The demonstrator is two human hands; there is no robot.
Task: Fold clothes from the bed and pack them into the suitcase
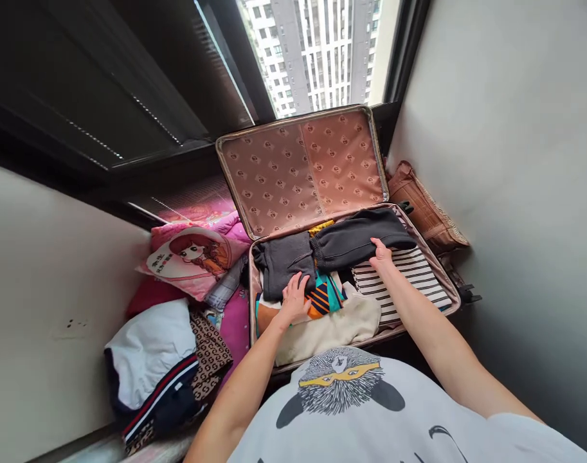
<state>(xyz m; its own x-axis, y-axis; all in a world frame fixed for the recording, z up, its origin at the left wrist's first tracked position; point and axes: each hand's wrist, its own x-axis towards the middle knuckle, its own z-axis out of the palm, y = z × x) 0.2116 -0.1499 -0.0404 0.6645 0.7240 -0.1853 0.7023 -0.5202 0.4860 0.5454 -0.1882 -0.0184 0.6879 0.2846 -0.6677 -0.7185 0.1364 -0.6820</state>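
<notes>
An open suitcase (421, 241) lies in front of me, its patterned pink lid (303, 170) propped up against the window. Inside are folded clothes: a dark grey garment (283, 260) at the left, dark grey trousers (355, 238) across the back, a striped top (409, 276), a colourful piece (325, 296) and a cream one (332, 328). My left hand (294, 298) rests flat, fingers spread, on the lower edge of the dark grey garment. The fingers of my right hand (380, 253) press on the front edge of the dark grey trousers.
Left of the suitcase lie a pink cartoon pillow (191, 257) and a heap of clothes (153, 360) on pink bedding (235, 321). A brown cushion (425, 212) is wedged at the right wall. Walls close in on both sides; a window is ahead.
</notes>
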